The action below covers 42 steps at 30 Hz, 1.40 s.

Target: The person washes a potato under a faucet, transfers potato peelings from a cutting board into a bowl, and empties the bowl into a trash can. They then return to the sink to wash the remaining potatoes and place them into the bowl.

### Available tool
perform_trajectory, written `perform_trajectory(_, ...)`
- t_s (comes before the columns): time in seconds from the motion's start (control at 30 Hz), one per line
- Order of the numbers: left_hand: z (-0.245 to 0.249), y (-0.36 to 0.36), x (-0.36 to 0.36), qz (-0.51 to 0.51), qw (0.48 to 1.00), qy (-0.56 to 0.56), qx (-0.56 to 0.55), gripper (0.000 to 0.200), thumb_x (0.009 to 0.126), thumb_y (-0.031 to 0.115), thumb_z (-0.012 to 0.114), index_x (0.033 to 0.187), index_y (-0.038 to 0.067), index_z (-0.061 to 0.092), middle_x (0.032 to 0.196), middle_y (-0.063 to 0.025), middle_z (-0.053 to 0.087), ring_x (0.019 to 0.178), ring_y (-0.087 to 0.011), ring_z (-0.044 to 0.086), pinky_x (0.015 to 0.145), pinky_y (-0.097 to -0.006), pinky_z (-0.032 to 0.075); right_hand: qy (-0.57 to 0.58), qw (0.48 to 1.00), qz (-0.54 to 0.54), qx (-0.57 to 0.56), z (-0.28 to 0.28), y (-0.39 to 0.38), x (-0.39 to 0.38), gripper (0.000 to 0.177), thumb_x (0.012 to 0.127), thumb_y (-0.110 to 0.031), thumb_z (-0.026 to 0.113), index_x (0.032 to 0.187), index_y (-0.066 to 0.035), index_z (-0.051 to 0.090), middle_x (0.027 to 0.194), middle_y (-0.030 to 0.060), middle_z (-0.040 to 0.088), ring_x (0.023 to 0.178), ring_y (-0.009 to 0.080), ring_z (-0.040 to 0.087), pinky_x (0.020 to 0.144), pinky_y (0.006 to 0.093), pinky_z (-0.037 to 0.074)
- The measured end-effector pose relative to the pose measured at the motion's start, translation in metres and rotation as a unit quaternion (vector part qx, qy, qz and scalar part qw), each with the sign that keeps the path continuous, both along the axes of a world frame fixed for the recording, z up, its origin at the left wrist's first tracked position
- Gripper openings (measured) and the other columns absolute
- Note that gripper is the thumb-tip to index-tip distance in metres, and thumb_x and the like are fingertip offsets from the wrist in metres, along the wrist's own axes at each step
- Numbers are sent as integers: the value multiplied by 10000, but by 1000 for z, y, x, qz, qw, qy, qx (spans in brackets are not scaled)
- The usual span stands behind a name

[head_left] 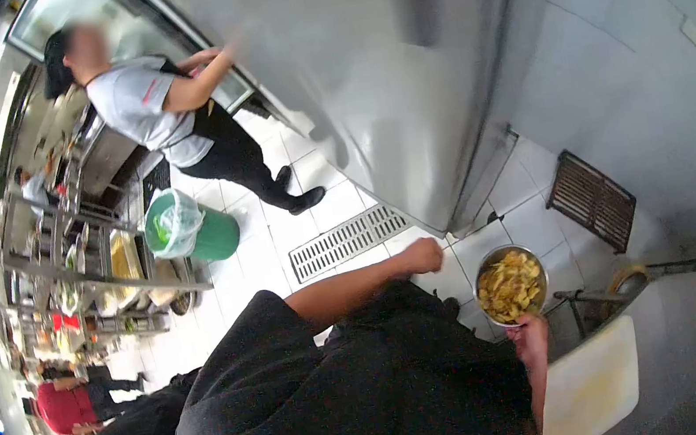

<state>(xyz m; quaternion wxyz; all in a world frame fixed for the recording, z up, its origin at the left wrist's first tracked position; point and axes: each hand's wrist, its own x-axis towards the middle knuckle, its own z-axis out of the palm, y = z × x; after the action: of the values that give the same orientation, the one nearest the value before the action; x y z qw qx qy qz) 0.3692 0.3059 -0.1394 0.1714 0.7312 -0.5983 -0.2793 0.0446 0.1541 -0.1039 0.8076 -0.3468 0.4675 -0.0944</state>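
My right hand (530, 338) grips the rim of a round metal bowl (482, 273), holding it out over the tiled floor. The bowl is filled with yellow-brown food pieces (511, 285) that look like cooked potato. My left hand (425, 256) is curled into a fist in front of my dark top, with nothing visible in it. It is apart from the bowl, to its left. Below my right hand lies a white cutting board (593, 388) with a yellowish stain, on a grey metal surface (674, 350).
A large grey metal panel (362, 64) rises ahead. A person (140, 100) in a white shirt stands touching it. A green bin (212, 234) with a plastic liner, a floor drain grate (347, 242) and a dark rack (592, 199) are nearby. Loaded shelves (98, 275) and another person in red (65, 406) are at left.
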Motion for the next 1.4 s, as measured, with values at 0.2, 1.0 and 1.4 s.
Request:
perform_trajectory(0.2,-37,138,83,346,936,-46,53,225,759,122,500,683,-33,645,798,-283,627,762,-433,631,724,-504,508,-45,990,136,-14,45,42,94,354,775,-61,497,1103,73,512,920,161,637,625,203,615,499,293,498)
perform_trajectory(1.0,27,568,224,849,516,-1,-108,198,778,133,535,683,13,661,682,-181,650,665,-301,648,653,-386,513,-95,780,618,31,163,344,597,231,752,-4,475,960,58,552,802,144,618,586,225,574,496,333,450)
perform_trajectory(1.4,-17,652,124,933,352,-69,19,260,747,199,532,674,-37,611,686,-245,592,657,-407,595,634,-475,474,-53,564,821,70,131,533,733,288,736,-6,466,1009,58,531,817,148,617,572,210,560,488,324,450)
